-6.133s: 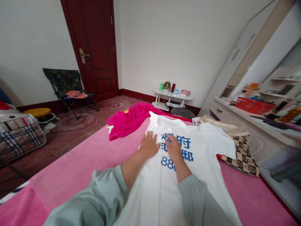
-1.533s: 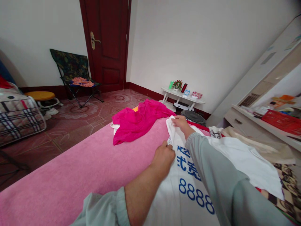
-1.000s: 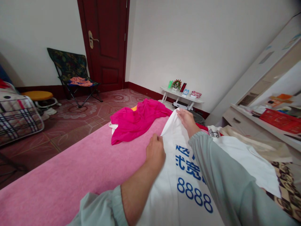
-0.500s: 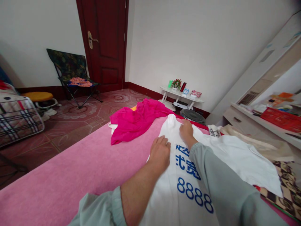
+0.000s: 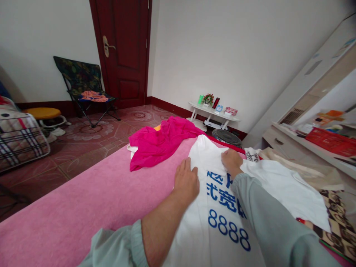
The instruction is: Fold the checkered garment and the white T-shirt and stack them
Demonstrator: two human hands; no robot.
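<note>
A white T-shirt (image 5: 211, 218) with blue printed characters and digits lies spread on a pink bed cover (image 5: 91, 200). My left hand (image 5: 187, 181) rests flat on the shirt's left edge, fingers stretched out. My right hand (image 5: 231, 161) presses on the shirt a little farther up, near its upper part, with the fingers curled down onto the cloth. Both forearms wear pale green sleeves.
A crumpled magenta garment (image 5: 161, 142) lies beyond the shirt. Beige cloth (image 5: 303, 172) and a brown checked cloth (image 5: 338, 218) lie to the right. A white dresser (image 5: 286, 142) with a red basket (image 5: 332, 140), a low white table (image 5: 214, 113), a folding chair (image 5: 82, 91) and a door (image 5: 125, 52) surround the bed.
Both hands had lifted the shirt's far left part; it now lies flat again. My right hand has slid back and to the right, and my left hand has flattened on the edge.
</note>
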